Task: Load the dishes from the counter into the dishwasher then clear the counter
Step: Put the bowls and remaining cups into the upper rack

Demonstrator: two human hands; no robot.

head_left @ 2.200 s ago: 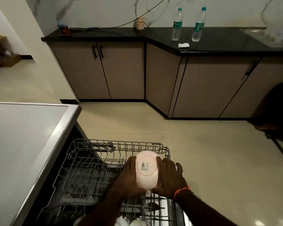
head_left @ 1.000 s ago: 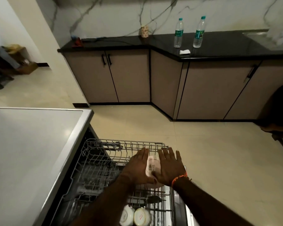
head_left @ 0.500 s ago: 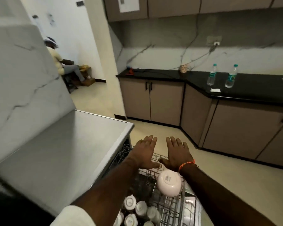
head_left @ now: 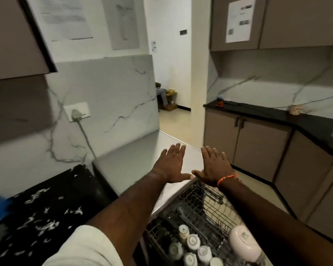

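Both the left hand (head_left: 171, 166) and right hand (head_left: 214, 167) hover with fingers spread, each grip empty. The pale pink round bowl (head_left: 244, 243) sits upside down in the wire dishwasher rack (head_left: 206, 204), near right. Best turn toward the black speckled surface (head_left: 46, 204) for remaining dishes.
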